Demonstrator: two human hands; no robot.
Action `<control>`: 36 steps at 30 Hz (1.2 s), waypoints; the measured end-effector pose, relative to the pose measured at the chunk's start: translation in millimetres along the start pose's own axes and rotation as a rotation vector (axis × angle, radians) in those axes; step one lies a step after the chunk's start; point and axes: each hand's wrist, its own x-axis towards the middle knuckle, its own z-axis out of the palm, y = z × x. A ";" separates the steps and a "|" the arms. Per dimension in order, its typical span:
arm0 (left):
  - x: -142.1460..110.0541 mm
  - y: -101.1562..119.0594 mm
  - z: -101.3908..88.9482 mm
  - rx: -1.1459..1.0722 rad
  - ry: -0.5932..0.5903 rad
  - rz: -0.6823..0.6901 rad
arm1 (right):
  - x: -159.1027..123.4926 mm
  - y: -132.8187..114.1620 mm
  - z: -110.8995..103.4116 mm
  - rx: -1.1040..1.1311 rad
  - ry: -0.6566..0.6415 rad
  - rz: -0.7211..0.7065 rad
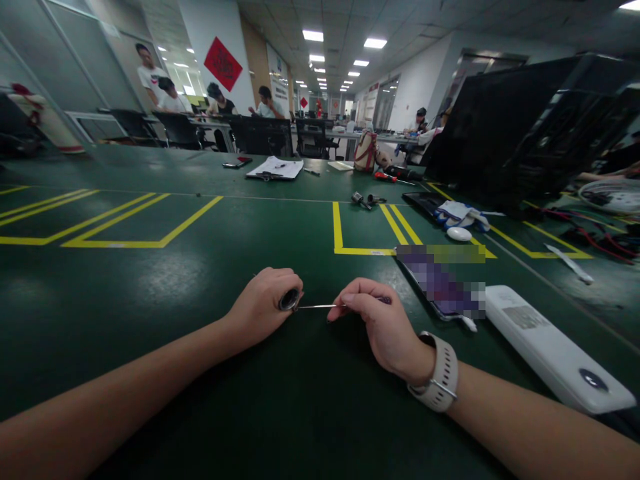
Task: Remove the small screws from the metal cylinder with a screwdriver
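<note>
"What is your left hand (263, 303) holding?"

"You're clasping a hollow metal cylinder (289, 300) in it, the open end facing you."

"And your right hand (383, 327)?"

"You're pinching a thin-shafted tool (317, 307) with it, pointing left toward the cylinder's lower edge; I can't tell whether they're touching. A pale watch strap (444, 373) is circling your wrist behind that grip. Well beyond it, a red-handled screwdriver (385, 177) is lying."

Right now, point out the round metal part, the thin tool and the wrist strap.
Round metal part (289, 300): head view, on its open end.
Thin tool (317, 306): head view, on its bare metal shaft.
Wrist strap (444, 375): head view, on the pale band, near its holes.
</note>
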 end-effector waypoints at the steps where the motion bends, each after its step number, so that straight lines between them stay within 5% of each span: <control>1: 0.0 0.1 -0.1 0.000 0.001 -0.001 | -0.3 0.2 -0.2 -0.027 -0.006 0.000; 15: 0.1 1.3 -1.1 -0.024 -0.008 0.014 | -5.3 -8.6 5.0 -0.262 -0.038 -0.027; 21: 0.4 -1.1 -0.1 -0.029 -0.030 0.020 | -8.6 -4.3 3.0 -0.245 -0.021 -0.225; 30: 0.7 0.8 1.1 -0.031 0.033 0.047 | -13.9 -7.9 13.0 -0.667 -0.161 -0.544; 36: 1.1 0.7 1.9 -0.022 0.021 0.036 | -15.6 -6.0 13.8 -0.704 -0.155 -0.613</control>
